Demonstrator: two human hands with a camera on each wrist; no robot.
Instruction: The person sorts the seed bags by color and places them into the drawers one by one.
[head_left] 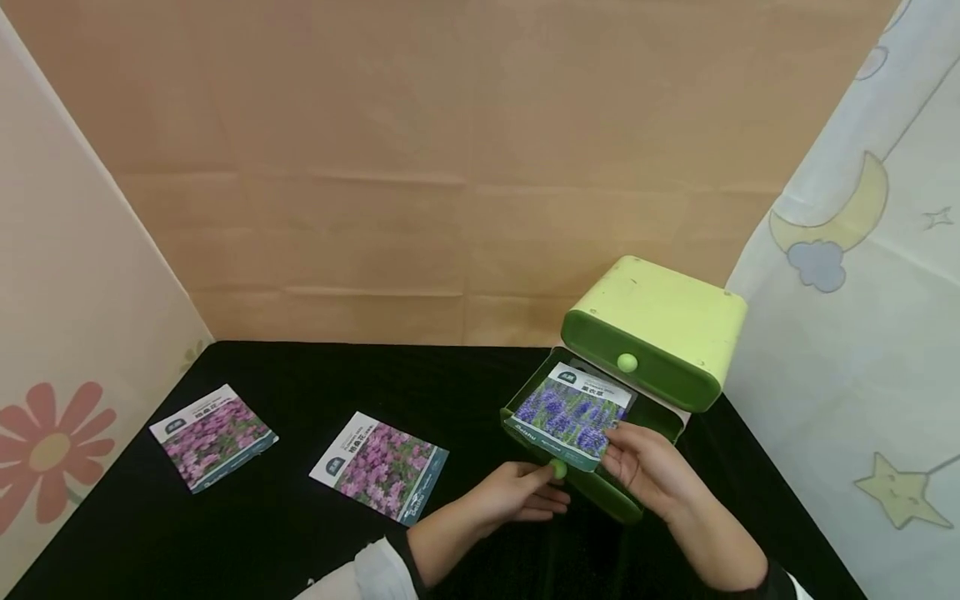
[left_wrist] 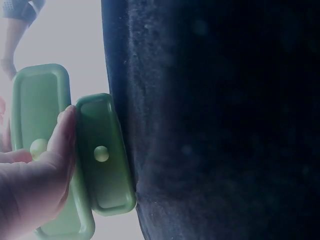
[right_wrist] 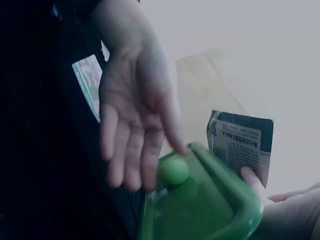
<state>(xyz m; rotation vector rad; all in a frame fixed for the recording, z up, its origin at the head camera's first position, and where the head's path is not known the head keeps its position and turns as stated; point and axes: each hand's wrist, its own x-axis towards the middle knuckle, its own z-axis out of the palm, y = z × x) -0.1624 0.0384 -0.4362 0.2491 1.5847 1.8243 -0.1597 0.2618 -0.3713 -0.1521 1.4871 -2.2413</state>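
Lavender seed packet (head_left: 572,410) pinched by right hand (head_left: 651,467) over open drawer (head_left: 592,487).

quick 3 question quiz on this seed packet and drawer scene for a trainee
1. True or false: the lower drawer of the green drawer box is open.
2. How many seed packets lie on the black table?
3. The right hand holds: A) lavender seed packet B) upper knob C) nothing.

Key: 1 true. 2 two: left packet, middle packet. 3 A; the left hand touches the lower knob.
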